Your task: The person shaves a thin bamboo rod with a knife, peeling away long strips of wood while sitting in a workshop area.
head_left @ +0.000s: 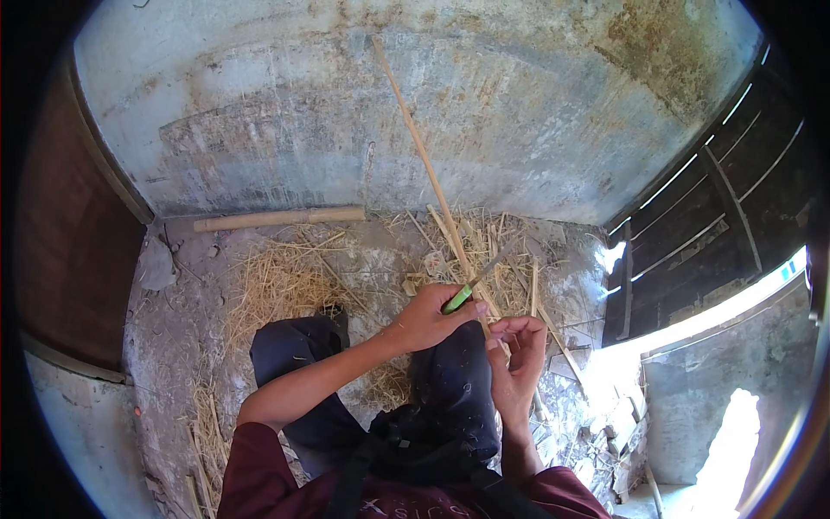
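Note:
My left hand [437, 313] is closed around the green handle of a knife [458, 298], whose blade points away to the upper right. Its thumb lies against a long bamboo strip [421, 149]. The strip slants from the far wall down between my knees and passes under the blade. At its near end is my right hand [517, 356], palm turned up and fingers curled, with thumb and forefinger pinching at the strip. Exactly where the fingertips meet the strip is hard to make out.
A thick bamboo pole [281, 218] lies along the foot of the stained wall [285, 130]. Heaps of shavings [285, 285] and split bamboo pieces [534, 290] cover the floor around my legs. Rubble [618, 432] lies at right, below dark wooden boards [692, 225]. A brown door [78, 225] stands left.

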The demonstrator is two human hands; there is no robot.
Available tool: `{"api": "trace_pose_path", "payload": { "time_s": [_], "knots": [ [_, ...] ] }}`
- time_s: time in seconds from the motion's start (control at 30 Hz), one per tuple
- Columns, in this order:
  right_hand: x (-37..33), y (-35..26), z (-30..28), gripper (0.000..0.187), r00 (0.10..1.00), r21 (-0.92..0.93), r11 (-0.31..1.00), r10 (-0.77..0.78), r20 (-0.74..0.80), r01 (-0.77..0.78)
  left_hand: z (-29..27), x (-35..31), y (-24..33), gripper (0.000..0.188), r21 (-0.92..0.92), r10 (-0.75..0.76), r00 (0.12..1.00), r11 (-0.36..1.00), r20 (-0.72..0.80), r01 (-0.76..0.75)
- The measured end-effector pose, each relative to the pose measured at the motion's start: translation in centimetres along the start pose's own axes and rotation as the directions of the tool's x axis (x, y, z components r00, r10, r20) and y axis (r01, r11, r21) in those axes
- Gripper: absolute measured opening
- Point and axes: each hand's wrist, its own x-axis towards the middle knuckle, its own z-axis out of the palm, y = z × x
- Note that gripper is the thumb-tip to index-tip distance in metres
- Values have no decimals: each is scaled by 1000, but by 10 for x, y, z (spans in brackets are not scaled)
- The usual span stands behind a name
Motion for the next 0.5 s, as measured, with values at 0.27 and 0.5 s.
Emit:
{"api": "trace_pose_path", "payload": {
  "time_s": [0.27, 0.5],
  "knots": [
    [34, 6, -4, 30, 987, -95, 993, 84, 135, -72, 11, -10, 6, 28, 141, 63, 991, 989, -115, -47],
    [52, 20, 12, 29, 989, -250, 968, 38, 146, 0, 15, -12, -12, 26, 208, 140, 971, 973, -195, -99]
  ]
}}
